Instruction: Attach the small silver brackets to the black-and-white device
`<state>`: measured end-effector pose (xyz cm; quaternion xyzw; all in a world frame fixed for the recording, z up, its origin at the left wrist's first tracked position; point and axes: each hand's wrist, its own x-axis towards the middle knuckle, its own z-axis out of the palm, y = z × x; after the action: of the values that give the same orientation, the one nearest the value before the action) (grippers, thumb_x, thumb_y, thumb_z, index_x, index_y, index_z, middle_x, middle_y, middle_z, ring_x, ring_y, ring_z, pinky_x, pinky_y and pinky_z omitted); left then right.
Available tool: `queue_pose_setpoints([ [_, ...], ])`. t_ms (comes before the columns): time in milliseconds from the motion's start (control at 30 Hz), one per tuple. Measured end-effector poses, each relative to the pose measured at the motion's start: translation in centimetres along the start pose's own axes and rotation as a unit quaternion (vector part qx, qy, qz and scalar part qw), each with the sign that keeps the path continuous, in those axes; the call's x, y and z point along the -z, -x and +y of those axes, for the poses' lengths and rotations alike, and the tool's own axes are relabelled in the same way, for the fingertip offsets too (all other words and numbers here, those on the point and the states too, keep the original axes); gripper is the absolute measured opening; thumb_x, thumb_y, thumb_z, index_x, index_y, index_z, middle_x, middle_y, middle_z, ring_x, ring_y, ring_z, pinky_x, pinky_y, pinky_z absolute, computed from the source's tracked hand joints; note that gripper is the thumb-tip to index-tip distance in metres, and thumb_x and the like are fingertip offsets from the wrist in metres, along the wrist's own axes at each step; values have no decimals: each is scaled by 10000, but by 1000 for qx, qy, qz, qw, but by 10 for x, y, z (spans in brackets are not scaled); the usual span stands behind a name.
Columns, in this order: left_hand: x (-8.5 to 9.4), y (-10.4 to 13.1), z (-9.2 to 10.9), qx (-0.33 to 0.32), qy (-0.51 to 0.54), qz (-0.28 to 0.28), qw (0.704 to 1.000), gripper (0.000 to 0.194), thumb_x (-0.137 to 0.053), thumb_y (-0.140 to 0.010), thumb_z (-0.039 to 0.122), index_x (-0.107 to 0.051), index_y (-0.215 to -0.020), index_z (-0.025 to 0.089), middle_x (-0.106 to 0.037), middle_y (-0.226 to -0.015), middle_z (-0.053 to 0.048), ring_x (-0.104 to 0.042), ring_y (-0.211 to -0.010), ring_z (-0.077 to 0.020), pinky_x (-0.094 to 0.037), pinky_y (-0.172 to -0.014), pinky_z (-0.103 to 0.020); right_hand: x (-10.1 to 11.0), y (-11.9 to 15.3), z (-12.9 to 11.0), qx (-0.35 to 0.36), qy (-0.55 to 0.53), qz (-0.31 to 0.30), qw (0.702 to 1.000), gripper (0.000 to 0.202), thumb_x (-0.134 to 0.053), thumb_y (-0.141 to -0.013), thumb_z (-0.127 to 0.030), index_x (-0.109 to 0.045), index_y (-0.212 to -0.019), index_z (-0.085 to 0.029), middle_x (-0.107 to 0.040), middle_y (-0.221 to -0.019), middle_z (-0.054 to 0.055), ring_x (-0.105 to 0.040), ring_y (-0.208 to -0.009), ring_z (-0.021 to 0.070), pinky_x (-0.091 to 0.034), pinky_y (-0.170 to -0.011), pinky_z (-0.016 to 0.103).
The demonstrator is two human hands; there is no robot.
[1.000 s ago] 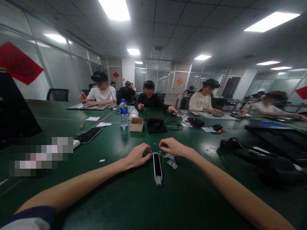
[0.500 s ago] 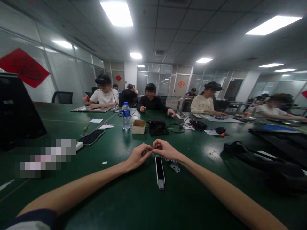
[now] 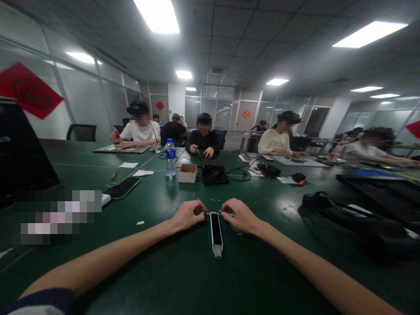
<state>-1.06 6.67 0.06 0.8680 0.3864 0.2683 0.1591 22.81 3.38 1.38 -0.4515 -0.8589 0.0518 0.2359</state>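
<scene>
A slim white device with a long black face (image 3: 216,229) lies on the green table (image 3: 157,271), its grey end towards me. My left hand (image 3: 189,215) is just left of the device's far end, thumb and forefinger pinched together. On the other side of that end, my right hand (image 3: 240,214) is also in a pinch, fingertips close to the device's edge. What either pinch holds is too small to make out. Small shiny pieces (image 3: 236,230) lie partly hidden beneath my right hand.
Further back stand a water bottle (image 3: 169,158), an open small box (image 3: 187,173) and a black object (image 3: 215,172) with cables. A phone (image 3: 124,188) lies left; a black strapped bag (image 3: 344,223) sits right. Several people work across the table.
My hands were together above the device's far end; now they are apart, one on each side of it. My right hand now covers most of the small shiny pieces.
</scene>
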Motion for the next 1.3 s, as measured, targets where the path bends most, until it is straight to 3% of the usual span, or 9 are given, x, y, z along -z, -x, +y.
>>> queue_pose_setpoints([
  [200, -1, -1, -2, -3, 5, -29, 1000, 133, -584, -780, 247, -651, -856, 161, -647, -773, -6, -581, -681, -143, -444, -617, -237, -7, 0, 3, 1, -8, -23, 1000, 130, -562, -850, -268, -633, -890, -166, -630, -880, 47, -540, -828, 167, -427, -767, 321],
  [400, -1, -2, -1, -2, 17, -44, 999, 162, -576, -807, 281, -662, -888, 169, -672, -809, -12, -597, -686, -145, -465, -642, -247, -7, -1, 0, -42, -51, -19, 998, 131, -567, -853, -270, -641, -863, -162, -642, -880, 50, -554, -815, 163, -448, -741, 309],
  [667, -1, -3, -2, -22, 15, -60, 998, 190, -551, -845, 290, -675, -945, 186, -687, -880, -17, -609, -742, -155, -465, -675, -248, -7, -1, -3, -47, -65, -13, 997, 112, -581, -846, -254, -649, -878, -171, -648, -904, 41, -566, -835, 156, -458, -741, 292],
  [900, -2, -3, -3, -30, 16, -56, 998, 188, -550, -864, 295, -660, -966, 183, -676, -881, -18, -599, -738, -151, -455, -664, -248, 18, 0, 25, -9, 33, 4, 999, 147, -517, -882, -219, -647, -914, -157, -661, -920, 64, -561, -863, 174, -427, -805, 321],
  [1100, -4, -3, -6, -35, 19, -47, 998, 172, -542, -859, 281, -639, -957, 178, -666, -868, -19, -585, -714, -144, -450, -654, -248, 44, 12, 52, -31, 166, -109, 980, 179, -513, -853, -182, -657, -958, -175, -659, -941, 84, -577, -891, 200, -410, -792, 296],
  [1300, -3, -2, -5, -28, 15, -55, 998, 191, -540, -856, 294, -634, -975, 177, -664, -879, -24, -584, -719, -149, -461, -650, -255, 44, 16, 58, -60, 183, -181, 965, 175, -530, -848, -217, -675, -945, -198, -665, -931, 85, -603, -873, 217, -417, -721, 274],
])
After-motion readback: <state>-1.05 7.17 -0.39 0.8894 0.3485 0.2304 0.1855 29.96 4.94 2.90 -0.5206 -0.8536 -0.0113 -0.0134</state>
